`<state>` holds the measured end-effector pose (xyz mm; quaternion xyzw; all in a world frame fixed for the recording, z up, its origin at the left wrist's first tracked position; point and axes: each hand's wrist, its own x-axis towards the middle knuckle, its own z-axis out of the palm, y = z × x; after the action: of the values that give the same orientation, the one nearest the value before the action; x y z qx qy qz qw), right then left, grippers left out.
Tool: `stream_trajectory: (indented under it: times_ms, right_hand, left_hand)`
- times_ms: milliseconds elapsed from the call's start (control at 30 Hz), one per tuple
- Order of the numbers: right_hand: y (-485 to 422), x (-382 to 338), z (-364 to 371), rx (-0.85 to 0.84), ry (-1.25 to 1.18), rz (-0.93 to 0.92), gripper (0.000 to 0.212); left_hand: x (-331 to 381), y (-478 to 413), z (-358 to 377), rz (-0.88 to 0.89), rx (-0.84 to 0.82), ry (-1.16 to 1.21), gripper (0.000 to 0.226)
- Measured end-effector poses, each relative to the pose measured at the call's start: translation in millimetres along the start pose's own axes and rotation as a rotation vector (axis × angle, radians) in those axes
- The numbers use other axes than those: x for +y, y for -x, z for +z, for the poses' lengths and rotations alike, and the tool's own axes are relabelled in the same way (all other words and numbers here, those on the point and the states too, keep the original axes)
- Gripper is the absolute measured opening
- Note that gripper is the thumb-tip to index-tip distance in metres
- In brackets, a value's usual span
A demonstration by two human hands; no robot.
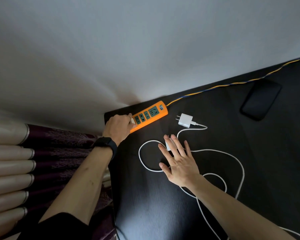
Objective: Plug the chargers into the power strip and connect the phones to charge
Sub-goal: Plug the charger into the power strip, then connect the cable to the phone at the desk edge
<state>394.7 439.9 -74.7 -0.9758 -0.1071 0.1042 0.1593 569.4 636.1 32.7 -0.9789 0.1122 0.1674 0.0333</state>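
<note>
Right hand (178, 161) spread wide over white charger (168, 144); left hand (119, 128) gripping orange power strip (150, 116).

Black wristband (105, 144) — perhaps a smartwatch.

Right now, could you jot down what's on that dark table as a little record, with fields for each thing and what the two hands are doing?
surface: dark table
power strip: orange power strip at the table's far corner, its visible sockets empty
strip cord: yellow and blue cord running off to the right
left hand: left hand gripping the strip's near end
right hand: right hand open, fingers spread over a white charger
second charger: second white charger lying unplugged, prongs bare
cable: white cable looped loosely
phone: dark phone, far right, not connected
</note>
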Motion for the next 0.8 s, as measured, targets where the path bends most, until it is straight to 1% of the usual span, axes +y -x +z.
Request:
stream_trajectory:
  times_ms: [67,267,333,400,433,467,500,533,600,667,733,800]
  right_hand:
    - [3,4,-1,0.006,-0.003,-0.022,0.069]
    - [3,9,-5,-0.026,-0.029,-0.044,0.069]
    - [2,12,-13,-0.098,-0.029,-0.07,0.068]
    - [1,11,-26,-0.188,-0.036,-0.074,0.068]
    - [0,9,-32,-0.209,-0.054,-0.068,0.067]
    - [0,6,-40,-0.193,-0.064,-0.078,0.068]
    - [3,4,-48,-0.156,-0.069,-0.099,0.069]
    - [8,1,-52,-0.108,-0.072,-0.121,0.069]
    - [24,-6,-60,-0.015,-0.093,-0.125,0.066]
    - [45,-17,-66,-0.014,-0.142,-0.079,0.069]
    - [68,-27,-65,-0.05,-0.15,-0.02,0.073]
    - [93,-39,-58,-0.036,-0.133,0.026,0.065]
  left_hand:
    - [-1,1,2,0.004,0.011,0.018,0.049]
    - [12,-11,-9,0.001,-0.068,-0.112,0.043]
    - [17,-9,-9,-0.02,-0.091,-0.142,0.042]
    - [19,-1,-11,-0.029,-0.107,-0.172,0.048]
    - [19,4,-10,-0.008,-0.096,-0.193,0.056]
    - [19,11,-11,0.016,-0.056,-0.204,0.064]
    - [19,21,-11,0.028,0.021,-0.168,0.068]
    - [22,34,-12,0.016,0.122,-0.079,0.067]
    - [29,75,-11,-0.057,0.357,0.187,0.059]
    - [37,130,-1,-0.147,0.531,0.451,0.053]
    - [45,190,20,-0.249,0.585,0.617,0.048]
    - [51,256,53,-0.392,0.557,0.731,0.045]
